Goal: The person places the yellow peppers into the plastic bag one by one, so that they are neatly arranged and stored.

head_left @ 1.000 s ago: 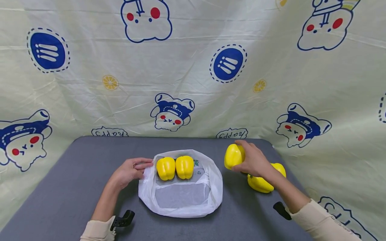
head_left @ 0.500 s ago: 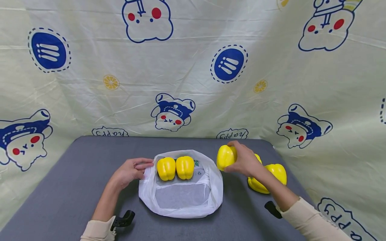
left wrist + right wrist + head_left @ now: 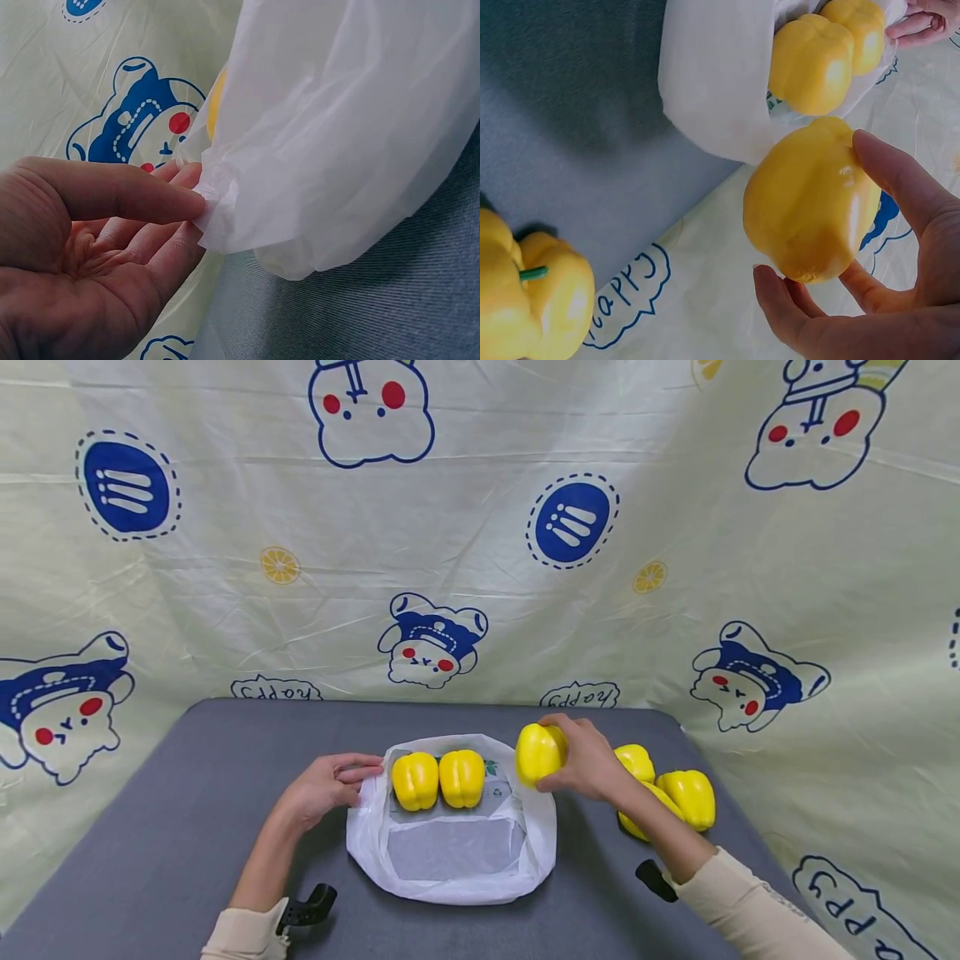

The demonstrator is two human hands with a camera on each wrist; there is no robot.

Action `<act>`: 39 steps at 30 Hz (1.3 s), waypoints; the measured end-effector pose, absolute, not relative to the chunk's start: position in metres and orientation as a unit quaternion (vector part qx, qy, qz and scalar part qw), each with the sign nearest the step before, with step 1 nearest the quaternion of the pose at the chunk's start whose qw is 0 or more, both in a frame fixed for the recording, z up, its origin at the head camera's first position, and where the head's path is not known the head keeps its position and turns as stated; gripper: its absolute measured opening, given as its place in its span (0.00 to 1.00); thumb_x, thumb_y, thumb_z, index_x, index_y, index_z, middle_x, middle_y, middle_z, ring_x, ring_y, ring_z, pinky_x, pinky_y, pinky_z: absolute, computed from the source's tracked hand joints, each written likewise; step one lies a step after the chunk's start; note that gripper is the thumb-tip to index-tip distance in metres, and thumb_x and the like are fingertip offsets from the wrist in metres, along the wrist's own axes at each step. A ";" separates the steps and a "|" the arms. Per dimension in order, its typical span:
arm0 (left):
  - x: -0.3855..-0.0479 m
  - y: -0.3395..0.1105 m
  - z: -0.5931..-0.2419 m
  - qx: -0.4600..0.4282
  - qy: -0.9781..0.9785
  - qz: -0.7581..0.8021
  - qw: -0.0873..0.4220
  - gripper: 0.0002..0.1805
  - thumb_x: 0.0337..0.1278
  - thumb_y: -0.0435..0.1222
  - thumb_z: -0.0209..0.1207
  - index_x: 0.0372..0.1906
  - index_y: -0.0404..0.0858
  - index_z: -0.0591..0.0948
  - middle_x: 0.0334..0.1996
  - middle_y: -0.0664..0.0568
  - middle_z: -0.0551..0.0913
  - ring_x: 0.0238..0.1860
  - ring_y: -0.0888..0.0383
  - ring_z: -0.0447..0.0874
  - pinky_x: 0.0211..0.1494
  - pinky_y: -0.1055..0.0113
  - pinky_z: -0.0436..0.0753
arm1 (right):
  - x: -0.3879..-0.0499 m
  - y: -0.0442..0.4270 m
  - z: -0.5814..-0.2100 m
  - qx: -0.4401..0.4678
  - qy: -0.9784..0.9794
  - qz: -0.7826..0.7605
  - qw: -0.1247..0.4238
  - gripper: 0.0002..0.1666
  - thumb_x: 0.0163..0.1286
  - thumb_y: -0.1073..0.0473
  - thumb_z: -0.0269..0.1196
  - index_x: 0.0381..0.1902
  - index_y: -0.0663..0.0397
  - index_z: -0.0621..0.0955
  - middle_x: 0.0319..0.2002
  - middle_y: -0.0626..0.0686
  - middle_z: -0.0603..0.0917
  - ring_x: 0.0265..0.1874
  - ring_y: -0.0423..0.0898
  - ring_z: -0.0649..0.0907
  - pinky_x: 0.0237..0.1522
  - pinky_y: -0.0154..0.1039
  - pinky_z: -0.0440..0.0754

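A grey, fabric-textured table point(image 3: 187, 835) carries an open white bag point(image 3: 468, 891) at its centre; farther right, by the edge, three yellow peppers point(image 3: 688, 799) lie bunched together, one partly hidden.

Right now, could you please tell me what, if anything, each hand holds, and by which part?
The right hand holds a yellow bell pepper around its body; the left hand pinches the white bag by its rim.

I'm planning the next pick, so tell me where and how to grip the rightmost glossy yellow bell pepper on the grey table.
I'd grip the rightmost glossy yellow bell pepper around its rounded middle, coming from above and its right. Its bulging body offers broad flanks to span, and that side looks exposed, while the other two loose yellow bell peppers sit close on its left.
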State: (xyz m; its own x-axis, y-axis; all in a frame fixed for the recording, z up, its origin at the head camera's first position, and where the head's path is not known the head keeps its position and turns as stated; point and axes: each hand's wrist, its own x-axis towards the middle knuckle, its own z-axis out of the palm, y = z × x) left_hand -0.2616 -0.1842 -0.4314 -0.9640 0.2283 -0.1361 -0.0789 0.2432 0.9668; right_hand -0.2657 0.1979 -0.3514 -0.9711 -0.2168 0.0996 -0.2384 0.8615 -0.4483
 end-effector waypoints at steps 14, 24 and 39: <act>-0.263 -0.183 -0.430 0.042 0.779 0.613 0.126 0.33 0.50 0.17 0.57 0.67 0.30 0.75 0.63 0.41 0.81 0.70 0.43 0.75 0.57 0.60 0.84 | -0.269 0.175 -0.353 0.127 -0.964 0.231 0.017 0.51 0.45 0.56 0.80 0.69 0.47 0.73 0.60 0.61 0.77 0.54 0.60 0.76 0.52 0.59 0.80; -0.262 -0.183 -0.430 0.064 0.771 0.621 0.130 0.35 0.50 0.16 0.55 0.68 0.27 0.73 0.65 0.37 0.78 0.72 0.40 0.71 0.45 0.67 0.80 | -0.265 0.161 -0.358 0.155 -0.957 0.244 -0.028 0.50 0.46 0.61 0.80 0.69 0.45 0.73 0.60 0.55 0.80 0.53 0.55 0.78 0.53 0.55 0.81; -0.261 -0.184 -0.431 0.066 0.774 0.616 0.131 0.34 0.51 0.17 0.55 0.68 0.28 0.73 0.65 0.37 0.79 0.71 0.40 0.72 0.47 0.69 0.82 | -0.262 0.160 -0.369 0.160 -0.962 0.217 -0.051 0.50 0.42 0.66 0.81 0.66 0.48 0.74 0.58 0.55 0.81 0.52 0.55 0.78 0.52 0.55 0.81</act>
State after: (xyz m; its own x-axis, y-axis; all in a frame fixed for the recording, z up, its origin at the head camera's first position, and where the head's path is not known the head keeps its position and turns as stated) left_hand -0.2612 -0.1842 -0.4307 -0.9573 0.2625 -0.1213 -0.0589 0.2336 0.9705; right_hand -0.2620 0.1601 -0.3691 -0.9436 -0.3300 -0.0284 -0.2857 0.8543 -0.4341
